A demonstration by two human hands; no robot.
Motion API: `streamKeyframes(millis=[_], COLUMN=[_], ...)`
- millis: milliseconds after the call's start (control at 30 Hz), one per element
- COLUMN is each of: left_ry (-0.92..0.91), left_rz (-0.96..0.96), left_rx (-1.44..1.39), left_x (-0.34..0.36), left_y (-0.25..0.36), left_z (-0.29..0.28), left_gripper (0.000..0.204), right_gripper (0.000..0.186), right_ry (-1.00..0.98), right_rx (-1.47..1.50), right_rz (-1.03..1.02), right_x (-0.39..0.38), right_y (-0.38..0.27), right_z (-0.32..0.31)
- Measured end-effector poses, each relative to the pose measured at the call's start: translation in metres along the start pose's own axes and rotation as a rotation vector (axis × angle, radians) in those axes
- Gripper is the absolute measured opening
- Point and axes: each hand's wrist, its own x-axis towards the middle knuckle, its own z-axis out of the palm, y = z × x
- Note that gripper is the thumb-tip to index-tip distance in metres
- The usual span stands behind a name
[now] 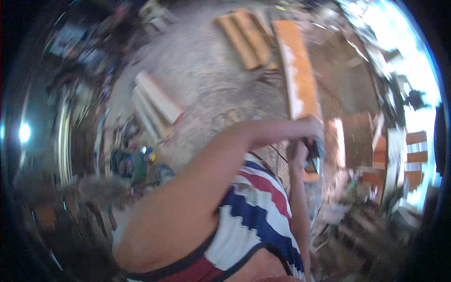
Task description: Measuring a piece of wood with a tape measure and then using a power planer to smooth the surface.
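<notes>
A long orange-brown board (301, 70) with a pale, ragged strip along its left edge stretches away from me. On its near part sits a dark electric planer (317, 149), blurred by motion and partly covered by my hands. My left hand (307, 127) is closed over the planer's front, its arm crossing my body. Just behind it, my right hand (297, 154) grips the rear handle. A thin dark cord (278, 153) trails from the tool's left side. Beyond the planer, a short end of the orange board shows near me.
Several brown planks (244, 40) lie on the dusty floor (197, 61) ahead. Paler boards (157, 98) lie to the left, near a cluttered pile (136, 164). Stacked wood pieces (387, 155) stand at the right by a bright opening. Scraps litter the lower right.
</notes>
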Motion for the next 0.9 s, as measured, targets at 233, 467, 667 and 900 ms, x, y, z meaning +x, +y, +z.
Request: streamKeyframes(millis=[233, 467, 667, 900], left_ry=[0.102, 0.416, -0.017, -0.489], left_rz=[-0.139, -0.547, -0.546, -0.223], left_rx=[-0.141, -0.586, -0.259, -0.119], left_x=[-0.022, -0.069, -0.149, -0.119], left_y=[0.02, -0.062, -0.115, -0.071], left_z=[0.025, 0.12, 0.243, 0.289], left_gripper=[0.025, 0.02, 0.049, 0.111], right_gripper=[0.029, 0.039, 0.054, 0.054], right_ry=[-0.053, -0.041, 0.081, -0.045], right_rx=[0.045, 0.869, 0.977, 1.245], right_rz=[-0.036, 0.324, 0.404, 0.415], right_x=[0.01, -0.012, -0.096, -0.058], right_y=[0.025, 0.079, 0.069, 0.043], right_z=[-0.043, -0.112, -0.072, -0.085])
